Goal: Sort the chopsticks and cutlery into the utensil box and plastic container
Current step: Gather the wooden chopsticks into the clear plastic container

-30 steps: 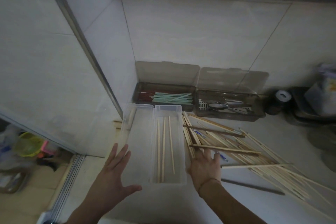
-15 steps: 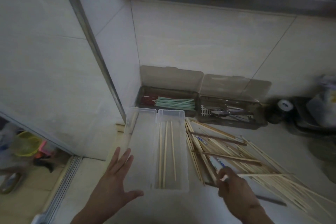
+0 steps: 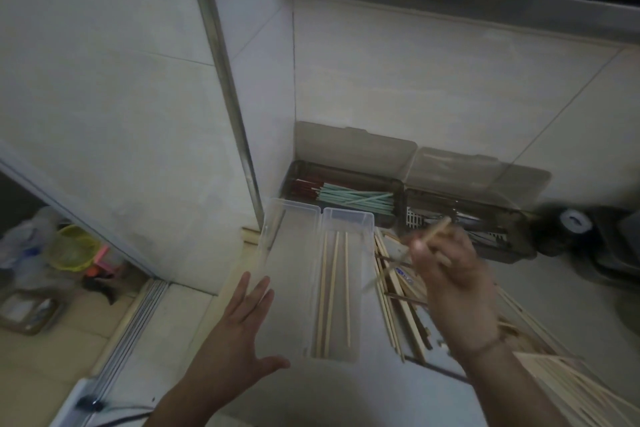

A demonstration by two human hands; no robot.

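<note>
A pale tiled wall (image 3: 398, 87) backs the worktop (image 3: 346, 392), and against it sits the dark utensil box (image 3: 519, 250), both lids propped open: green and red chopsticks (image 3: 353, 199) lie in its left half, and something metallic lies in the right half, too dim to make out. In front of it stands the clear plastic container (image 3: 348, 218), long and narrow, with its lid (image 3: 294, 218) lying alongside to the left. Three bare wooden chopsticks (image 3: 334, 291) lie lengthwise in it. To its right, a loose heap of wooden chopsticks (image 3: 401, 305) spreads across the worktop and off towards the lower right corner.

The left hand (image 3: 239, 333) is spread flat, fingers straight, its grip released, with the fingertips on the near end of the lid. The right hand (image 3: 450, 274) is raised above the heap, its grip clenched round a wooden chopstick (image 3: 438, 230) whose tip pokes up past the knuckles; motion blur hides whether there is more than one.

I'd say the stick is bound for the clear container. The danger is a careless drop: a tilted stick could catch the narrow rim and bounce back onto the heap, or skid the light container along the worktop, since the steadying hand seems to rest on the lid rather than the box itself.
</note>
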